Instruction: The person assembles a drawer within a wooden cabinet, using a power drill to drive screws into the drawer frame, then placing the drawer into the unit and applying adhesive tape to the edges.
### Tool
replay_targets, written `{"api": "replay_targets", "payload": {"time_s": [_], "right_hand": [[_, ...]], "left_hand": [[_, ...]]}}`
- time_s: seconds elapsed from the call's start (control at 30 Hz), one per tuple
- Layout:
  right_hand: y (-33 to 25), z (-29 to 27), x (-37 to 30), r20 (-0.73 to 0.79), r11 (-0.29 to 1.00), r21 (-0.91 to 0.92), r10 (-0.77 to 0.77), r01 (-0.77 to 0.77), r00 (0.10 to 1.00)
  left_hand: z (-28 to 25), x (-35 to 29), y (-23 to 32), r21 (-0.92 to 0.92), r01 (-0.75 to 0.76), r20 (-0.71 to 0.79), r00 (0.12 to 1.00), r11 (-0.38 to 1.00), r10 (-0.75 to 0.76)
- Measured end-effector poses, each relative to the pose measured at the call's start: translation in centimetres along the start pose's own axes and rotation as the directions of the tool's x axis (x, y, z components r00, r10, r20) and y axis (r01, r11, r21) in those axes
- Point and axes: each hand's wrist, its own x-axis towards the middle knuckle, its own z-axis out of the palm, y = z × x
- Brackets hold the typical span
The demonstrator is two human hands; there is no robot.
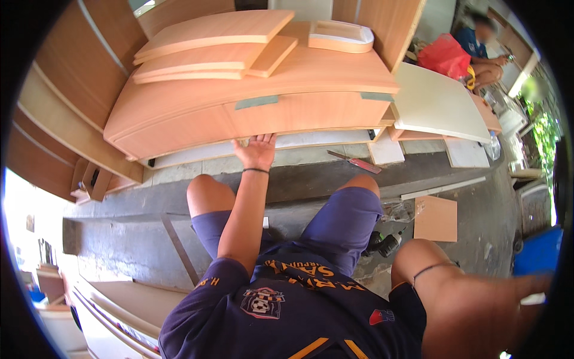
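My left hand (257, 152) is palm up with its fingers stretched out, the tips at the lower edge of a wood-coloured cabinet (179, 122). The cabinet has a curved top and flat front panels, with two grey-green strips (257, 102) on its front. My right hand (508, 299) is raised near the right rim, blurred and partly cut off. A small white patch (534, 298) shows beside it; I cannot make out whether it is held. Several curved boards (209, 36) lie stacked on the cabinet top, beside a rounded, white-lined tray-like piece (341, 37).
A red-handled saw-like tool (362, 164) lies on the ledge past my right knee. A dark power drill (388, 244) and a square board (435, 218) are on the floor. Tall panels (78, 60) stand at left. A person (478, 45) sits far right near a red bag (445, 57).
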Motion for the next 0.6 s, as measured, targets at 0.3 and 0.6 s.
{"api": "replay_targets", "payload": {"time_s": [0.3, 0.6], "right_hand": [[11.4, -5.5, -13.1, 0.145, 0.511, -0.836, 0.556, -0.199, 0.818], [17.3, -6.9, -20.6, 0.269, 0.465, -0.884, 0.581, -0.043, 0.768]], "left_hand": [[-0.8, -1.8, 2.0, 0.059, 0.015, 0.022, 1.0, 0.998, -0.016], [1.4, -2.2, 0.9, 0.014, 0.06, 0.061, 0.996, 0.998, -0.061]]}}
